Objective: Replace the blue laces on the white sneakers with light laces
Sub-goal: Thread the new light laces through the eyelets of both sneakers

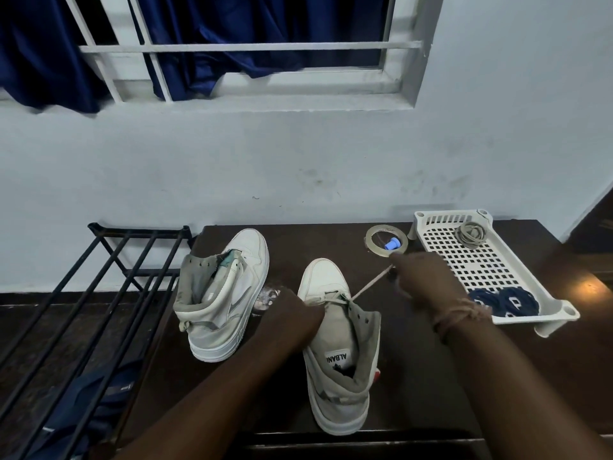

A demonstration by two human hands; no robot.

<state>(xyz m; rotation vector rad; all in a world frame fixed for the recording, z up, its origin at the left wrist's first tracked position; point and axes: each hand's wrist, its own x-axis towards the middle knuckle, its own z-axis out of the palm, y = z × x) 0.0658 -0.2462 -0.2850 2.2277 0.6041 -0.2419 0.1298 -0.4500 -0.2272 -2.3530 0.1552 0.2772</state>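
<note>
Right hand (418, 277) pinches a light lace (371, 283) taut mid-frame; left hand (292, 314) grips the near sneaker (338, 346) at its eyelets.

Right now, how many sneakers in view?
2. Left sneaker stands unlaced on the dark table by the rack. Right sneaker sits between both hands, a light lace running through its front eyelets. No others visible.

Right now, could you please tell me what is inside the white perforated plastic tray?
The white perforated plastic tray holds coiled blue laces near you, partly behind your right hand's wrist, and a light lace bundle farther back.
</note>
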